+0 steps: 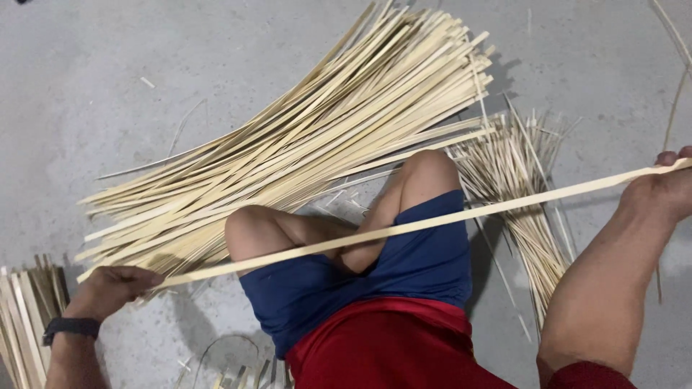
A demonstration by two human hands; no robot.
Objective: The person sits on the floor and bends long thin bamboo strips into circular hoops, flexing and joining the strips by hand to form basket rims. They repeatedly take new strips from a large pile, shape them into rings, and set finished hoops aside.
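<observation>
head view | left hand (108,288) closed on one end of the long flat strip (404,227); right hand (667,189) closed on the far end; strip stretched between both grips, over the bent knee (249,229) | risk: thin strip may bend, snap or slip; sharp edge may cut fingers | big strip pile (310,137) on floor (108,86) past the strip

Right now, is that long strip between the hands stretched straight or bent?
Stretched straight: the long strip runs in one line from the left hand to the right hand, above the knees.
</observation>
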